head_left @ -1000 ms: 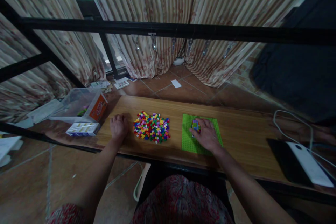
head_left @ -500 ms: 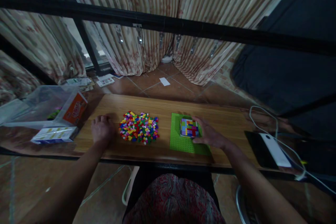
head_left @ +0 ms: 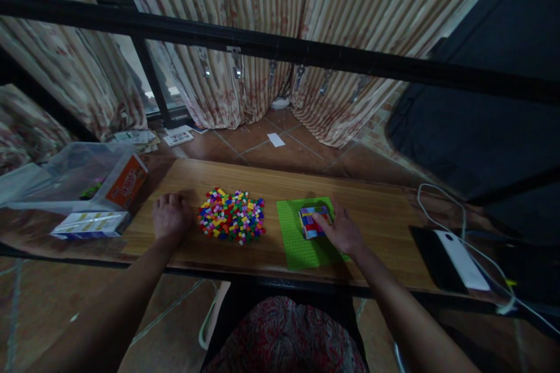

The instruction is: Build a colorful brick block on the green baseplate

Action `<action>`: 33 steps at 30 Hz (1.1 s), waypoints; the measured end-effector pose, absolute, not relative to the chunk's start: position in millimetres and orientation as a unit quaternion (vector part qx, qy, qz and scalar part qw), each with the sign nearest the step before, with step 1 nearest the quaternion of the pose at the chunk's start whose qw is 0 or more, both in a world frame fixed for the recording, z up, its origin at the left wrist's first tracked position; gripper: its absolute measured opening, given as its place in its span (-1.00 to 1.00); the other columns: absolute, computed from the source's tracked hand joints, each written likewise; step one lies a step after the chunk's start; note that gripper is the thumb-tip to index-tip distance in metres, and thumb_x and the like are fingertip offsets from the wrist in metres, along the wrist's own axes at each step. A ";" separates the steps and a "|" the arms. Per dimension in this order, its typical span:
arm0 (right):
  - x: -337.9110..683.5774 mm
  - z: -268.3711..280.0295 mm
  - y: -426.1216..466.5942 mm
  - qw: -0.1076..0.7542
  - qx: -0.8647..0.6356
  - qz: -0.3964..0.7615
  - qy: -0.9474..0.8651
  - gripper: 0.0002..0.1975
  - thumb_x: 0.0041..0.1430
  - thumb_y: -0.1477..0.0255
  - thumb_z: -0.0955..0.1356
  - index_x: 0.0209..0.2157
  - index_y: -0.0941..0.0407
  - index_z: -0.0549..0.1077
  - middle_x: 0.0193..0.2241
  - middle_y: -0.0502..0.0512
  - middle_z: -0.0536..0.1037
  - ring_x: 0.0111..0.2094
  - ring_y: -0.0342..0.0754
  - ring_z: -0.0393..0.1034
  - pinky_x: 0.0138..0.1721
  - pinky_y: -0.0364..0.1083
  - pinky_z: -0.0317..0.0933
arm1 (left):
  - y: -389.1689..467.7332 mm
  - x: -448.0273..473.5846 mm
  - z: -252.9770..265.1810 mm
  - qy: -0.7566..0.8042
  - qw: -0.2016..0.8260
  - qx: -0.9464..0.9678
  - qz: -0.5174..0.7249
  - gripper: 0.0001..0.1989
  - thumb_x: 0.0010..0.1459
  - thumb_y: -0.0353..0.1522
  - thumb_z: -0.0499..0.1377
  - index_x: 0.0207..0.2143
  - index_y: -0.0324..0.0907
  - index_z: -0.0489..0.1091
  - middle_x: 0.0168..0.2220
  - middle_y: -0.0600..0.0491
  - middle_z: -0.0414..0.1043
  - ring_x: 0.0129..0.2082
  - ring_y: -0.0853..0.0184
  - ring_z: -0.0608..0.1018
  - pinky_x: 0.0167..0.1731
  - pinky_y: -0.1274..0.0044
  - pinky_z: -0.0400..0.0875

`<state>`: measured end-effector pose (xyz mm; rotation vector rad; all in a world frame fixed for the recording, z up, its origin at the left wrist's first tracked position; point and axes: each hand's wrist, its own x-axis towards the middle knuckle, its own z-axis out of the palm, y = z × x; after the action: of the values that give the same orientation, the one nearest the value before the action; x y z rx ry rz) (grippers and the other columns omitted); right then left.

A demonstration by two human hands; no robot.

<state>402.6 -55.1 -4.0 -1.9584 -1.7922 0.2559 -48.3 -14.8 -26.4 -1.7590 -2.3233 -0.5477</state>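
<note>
On the green studded baseplate (head_left: pixel 291 245) sits a low square block of multicoloured toy bricks (head_left: pixel 308 229). My right hand (head_left: pixel 345 232) is on this block from the right, thumb across its top and the other fingers along its far right side. The hand covers part of the block and of the baseplate. My left hand (head_left: pixel 170 215) rests on the tabletop with its fingers curled in, and no object shows in it. Just right of it lies a loose pile of small coloured bricks (head_left: pixel 231 215), apart from the hand.
The wooden table (head_left: pixel 258 178) has a clear plastic bin (head_left: pixel 87 169) and a white-blue box (head_left: pixel 91 224) at its left. At the right lie a black and white flat device (head_left: pixel 455 259) and a white cable (head_left: pixel 464 215). A dark metal bar (head_left: pixel 280 41) crosses above.
The baseplate and brick block have turned slightly and the block tilts. My right thumb has moved from the near right corner onto the block's top. My left hand stays put.
</note>
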 end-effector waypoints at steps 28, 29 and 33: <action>376.8 22.0 -40.1 0.207 -0.611 0.042 -0.763 -0.40 0.03 0.14 0.39 0.10 0.02 0.33 0.11 0.29 0.34 0.02 0.30 0.34 -0.06 0.20 0.26 | -19.2 -40.7 -21.8 -0.805 0.060 -0.567 -0.162 -0.70 0.20 -0.37 -0.05 -0.16 -0.29 0.41 -0.13 -0.23 0.41 -0.09 0.02 0.39 -0.11 0.28 0.26; 361.0 29.3 -39.5 0.224 -0.594 0.052 -0.771 -0.50 0.11 0.17 0.34 0.08 0.02 0.35 0.08 0.27 0.37 0.02 0.26 0.34 -0.04 0.17 0.26 | -19.4 -40.4 -21.6 -0.807 0.059 -0.565 -0.164 -0.70 0.20 -0.37 -0.05 -0.16 -0.29 0.41 -0.13 -0.23 0.41 -0.09 0.02 0.39 -0.11 0.28 0.26; 287.5 38.2 -46.1 0.207 -0.509 0.184 -0.815 -0.68 0.22 0.29 0.26 -0.02 0.02 0.40 -0.09 0.15 0.49 -0.13 0.06 0.44 -0.11 0.03 0.31 | -20.2 -40.1 -22.5 -0.807 0.056 -0.561 -0.174 -0.71 0.20 -0.38 -0.04 -0.14 -0.29 0.40 -0.11 -0.21 0.40 -0.08 0.03 0.39 -0.10 0.29 0.26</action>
<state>287.5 -46.1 38.2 -1.4171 -2.2692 0.5110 -40.1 -20.2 -22.5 -1.7021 -2.4499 -0.5272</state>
